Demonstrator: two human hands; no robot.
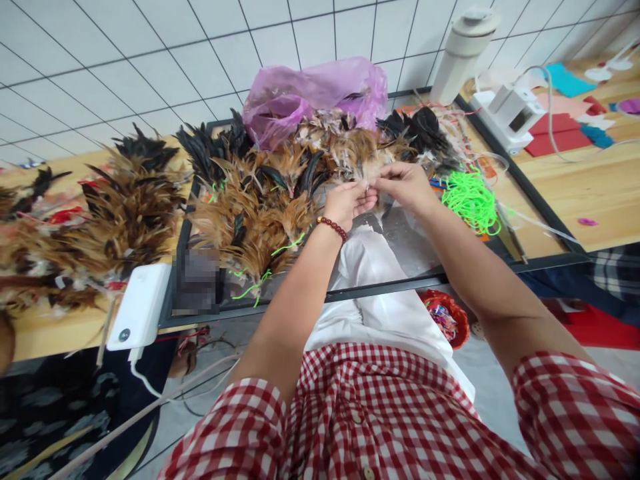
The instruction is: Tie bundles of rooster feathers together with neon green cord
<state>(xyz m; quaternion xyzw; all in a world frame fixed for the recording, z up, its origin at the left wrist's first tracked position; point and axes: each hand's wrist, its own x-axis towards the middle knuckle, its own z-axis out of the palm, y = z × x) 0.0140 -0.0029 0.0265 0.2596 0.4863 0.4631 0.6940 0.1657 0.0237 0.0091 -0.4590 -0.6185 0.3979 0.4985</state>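
Note:
My left hand (pixel 349 200), with a dark red bead bracelet (pixel 332 228) on its wrist, is pinched closed above the black-framed clear tray (pixel 415 243). My right hand (pixel 404 188) meets it fingertip to fingertip, also closed in a pinch. Between them they hold light brown feathers (pixel 369 163), whose pale quill ends are mostly hidden by the fingers. Brown feather bunches (pixel 270 207) fill the tray left of my hands, some tied with green cord. To the right lies a tangled heap of bright green cord (pixel 470 200). Black feathers (pixel 423 137) lie behind my right hand.
A pink plastic bag (pixel 320 87) sits behind the feathers. At the tray's back right corner stands a white bottle (pixel 463 57), near a white power strip (pixel 503 123). A white power bank (pixel 140 307) leans at the left edge. More feathers (pixel 115 207) lie left. Below is a red basket (pixel 463 327).

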